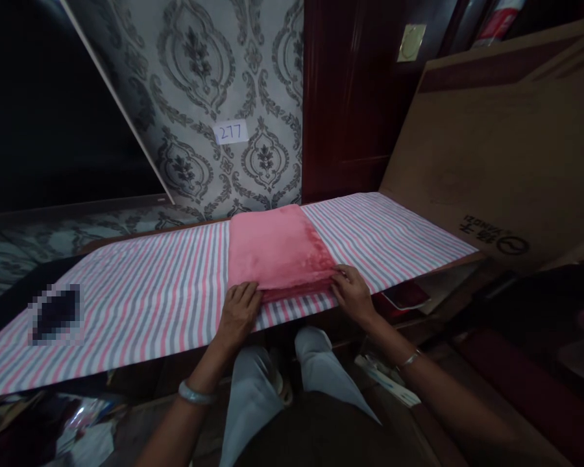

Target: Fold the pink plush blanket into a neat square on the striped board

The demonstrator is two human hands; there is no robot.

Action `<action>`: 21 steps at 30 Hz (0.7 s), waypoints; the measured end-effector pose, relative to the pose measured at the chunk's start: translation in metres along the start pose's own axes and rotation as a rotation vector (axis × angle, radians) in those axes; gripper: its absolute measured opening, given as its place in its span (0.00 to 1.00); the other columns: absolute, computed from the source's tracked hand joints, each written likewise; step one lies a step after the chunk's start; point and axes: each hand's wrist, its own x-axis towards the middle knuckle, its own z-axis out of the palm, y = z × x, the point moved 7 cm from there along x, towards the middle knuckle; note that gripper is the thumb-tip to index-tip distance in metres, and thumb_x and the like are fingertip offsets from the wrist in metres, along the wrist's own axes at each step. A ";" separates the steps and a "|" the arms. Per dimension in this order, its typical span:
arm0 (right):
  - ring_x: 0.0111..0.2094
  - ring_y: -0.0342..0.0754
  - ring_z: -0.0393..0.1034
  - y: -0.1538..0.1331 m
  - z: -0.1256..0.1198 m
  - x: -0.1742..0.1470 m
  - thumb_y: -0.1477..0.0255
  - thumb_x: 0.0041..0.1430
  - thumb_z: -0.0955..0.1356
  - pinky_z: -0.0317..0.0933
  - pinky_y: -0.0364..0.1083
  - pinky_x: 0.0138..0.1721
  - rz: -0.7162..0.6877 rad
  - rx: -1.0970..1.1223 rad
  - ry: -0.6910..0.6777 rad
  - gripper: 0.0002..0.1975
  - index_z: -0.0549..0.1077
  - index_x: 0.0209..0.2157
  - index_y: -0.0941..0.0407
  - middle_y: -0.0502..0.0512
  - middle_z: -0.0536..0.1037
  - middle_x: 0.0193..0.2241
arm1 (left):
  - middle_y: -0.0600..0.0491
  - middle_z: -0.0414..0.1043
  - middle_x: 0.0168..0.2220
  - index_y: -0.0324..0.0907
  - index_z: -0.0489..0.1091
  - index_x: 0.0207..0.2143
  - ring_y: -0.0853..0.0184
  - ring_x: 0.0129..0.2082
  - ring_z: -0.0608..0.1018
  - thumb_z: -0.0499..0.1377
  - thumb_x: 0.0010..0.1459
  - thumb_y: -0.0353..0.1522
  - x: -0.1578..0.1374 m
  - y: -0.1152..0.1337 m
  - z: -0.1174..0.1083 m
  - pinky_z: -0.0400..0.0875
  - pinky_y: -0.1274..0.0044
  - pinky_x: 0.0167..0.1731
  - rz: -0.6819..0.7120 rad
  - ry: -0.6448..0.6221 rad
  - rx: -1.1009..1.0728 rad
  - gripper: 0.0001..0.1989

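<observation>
A pink plush cloth (277, 245), folded into a thick square, lies on a striped cloth (175, 279). Its right side looks a darker red-pink. My left hand (239, 310) grips the near left corner, fingers over the top and thumb mostly hidden. At the near right corner my right hand (353, 292) pinches the edge between thumb and fingers. The folded layers show along the front edge between my hands.
A large cardboard box (496, 143) leans at the right. A dark screen (58, 110) stands at the back left. A small dark, pixelated patch (56, 314) lies on the striped cloth's left part. Loose bags and papers (85, 428) lie below on the left.
</observation>
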 end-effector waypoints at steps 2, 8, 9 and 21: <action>0.47 0.55 0.69 0.000 -0.001 0.001 0.77 0.61 0.64 0.69 0.55 0.47 -0.008 0.018 -0.018 0.10 0.74 0.41 0.54 0.62 0.74 0.45 | 0.42 0.76 0.46 0.39 0.74 0.43 0.58 0.47 0.73 0.54 0.62 0.26 -0.001 -0.001 0.001 0.65 0.66 0.47 -0.008 -0.020 -0.003 0.11; 0.48 0.56 0.68 0.003 -0.001 0.004 0.75 0.61 0.64 0.69 0.58 0.47 0.020 0.067 -0.043 0.10 0.74 0.43 0.54 0.61 0.74 0.44 | 0.42 0.76 0.48 0.40 0.75 0.42 0.57 0.48 0.74 0.53 0.62 0.26 -0.002 -0.002 0.003 0.65 0.66 0.48 -0.010 -0.036 -0.008 0.11; 0.47 0.56 0.69 0.003 0.000 0.004 0.75 0.62 0.64 0.69 0.58 0.47 0.028 0.077 -0.050 0.11 0.74 0.44 0.54 0.61 0.74 0.43 | 0.42 0.76 0.48 0.40 0.75 0.42 0.58 0.48 0.74 0.53 0.62 0.26 -0.002 -0.003 0.003 0.65 0.66 0.48 -0.012 -0.035 -0.017 0.11; 0.46 0.55 0.67 0.003 0.000 0.006 0.79 0.57 0.65 0.69 0.54 0.44 0.028 0.006 -0.093 0.11 0.72 0.41 0.55 0.61 0.72 0.45 | 0.42 0.76 0.47 0.40 0.74 0.40 0.58 0.46 0.74 0.55 0.61 0.25 -0.001 -0.004 0.002 0.65 0.67 0.48 -0.005 0.022 0.003 0.09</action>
